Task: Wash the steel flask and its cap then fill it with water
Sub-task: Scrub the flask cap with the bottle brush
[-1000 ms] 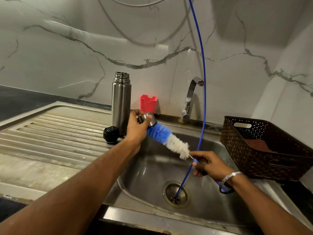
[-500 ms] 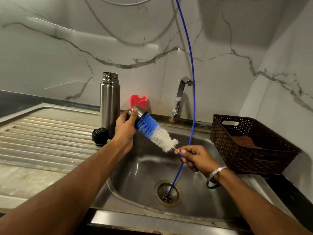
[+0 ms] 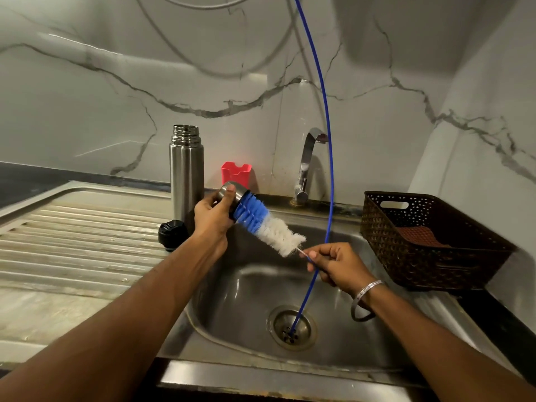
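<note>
A red holder point(image 3: 236, 173) sits against the marble wall point(image 3: 87, 111) at twelve o'clock, a brown basket point(image 3: 429, 242) with a cloth point(image 3: 417, 237) inside rests at three o'clock, and a blue hose point(image 3: 327, 140) drops from above into the drain point(image 3: 291, 327).

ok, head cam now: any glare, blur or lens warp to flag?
Head view: sharp, no visible motion blur on the left hand or bottle brush. Soft highlights on the steel flask, tap and sink basin, nothing blown out. Wide-angle warp bends the wall edges; bottom counter edge falls into dark shadow.
</note>
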